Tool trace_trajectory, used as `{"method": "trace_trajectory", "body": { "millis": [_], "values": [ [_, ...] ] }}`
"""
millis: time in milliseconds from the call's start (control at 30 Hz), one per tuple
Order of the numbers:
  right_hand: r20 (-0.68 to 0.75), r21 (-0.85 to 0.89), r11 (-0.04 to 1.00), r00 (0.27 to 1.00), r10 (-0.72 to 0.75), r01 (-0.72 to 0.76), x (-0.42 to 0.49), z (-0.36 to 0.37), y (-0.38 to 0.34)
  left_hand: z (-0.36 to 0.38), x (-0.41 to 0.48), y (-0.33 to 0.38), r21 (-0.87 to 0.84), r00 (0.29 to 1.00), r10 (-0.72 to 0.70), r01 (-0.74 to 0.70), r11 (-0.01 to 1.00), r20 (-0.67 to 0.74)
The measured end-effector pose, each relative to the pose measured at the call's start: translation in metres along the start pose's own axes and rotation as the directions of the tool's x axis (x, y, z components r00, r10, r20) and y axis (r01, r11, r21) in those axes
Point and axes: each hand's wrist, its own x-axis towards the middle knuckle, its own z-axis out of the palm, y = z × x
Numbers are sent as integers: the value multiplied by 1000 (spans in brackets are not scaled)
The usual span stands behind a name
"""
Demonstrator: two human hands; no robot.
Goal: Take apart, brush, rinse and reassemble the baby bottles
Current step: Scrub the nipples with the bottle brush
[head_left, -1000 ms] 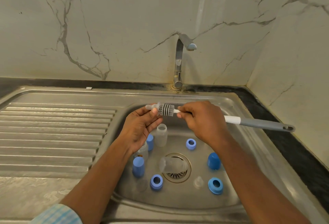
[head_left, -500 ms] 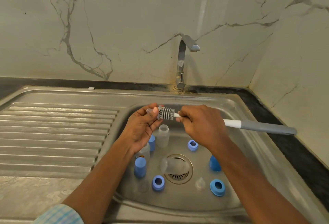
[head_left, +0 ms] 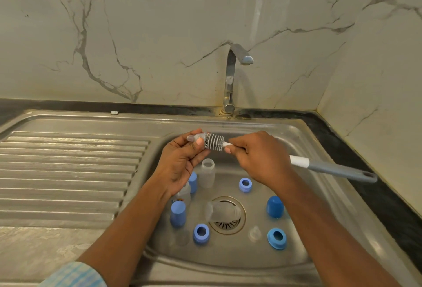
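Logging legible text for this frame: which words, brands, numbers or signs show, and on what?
No text here is readable.
Clear bottle below the left hand: a small coloured print, too blurred to read.
Teat, brush, tap: no markings visible.

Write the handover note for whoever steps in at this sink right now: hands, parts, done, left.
Left hand pinches a clear teat; right hand grips the bottle brush by its shaft, bristle head against the teat's wide end.
In the sink basin: one clear bottle upright, another lying over the drain, a third part-hidden under the left wrist, three blue caps, three blue collar rings, a loose teat.
Done: bottles taken apart.
Left: finish brushing, rinse (no water shows at the tap), reassemble.
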Motion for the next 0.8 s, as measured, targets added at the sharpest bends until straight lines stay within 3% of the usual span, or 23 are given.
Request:
{"method": "trace_trajectory", "body": {
  "millis": [100, 333, 467, 633, 733, 800],
  "values": [
    [-32, -168, 984, 998, -62, 56, 1, 2, -4, -2, 3, -3, 29, 992, -77, 80, 996, -99],
    [-41, -238, 966, 993, -112, 99, 2, 6, -9, -14, 10, -8, -27, 953, -138, 136, 990, -271],
    [11, -109, 993, 999, -47, 48, 2, 6, -7, -14, 11, -10, 10, 945, -152, 162, 987, -290],
    [7, 109, 993, 999, 48, -48, -2, -6, 5, -39, 20, 6, 6, 866, 8, -5, 1000, -501],
    [-80, 170, 984, 994, 73, -59, -3, -11, 15, -31, 18, 0, 55, 922, 6, 17, 998, -386],
    [-47, 157, 986, 997, 67, -59, -3, -10, 13, -24, 16, -6, 83, 960, -21, 46, 996, -278]
  ]
}}
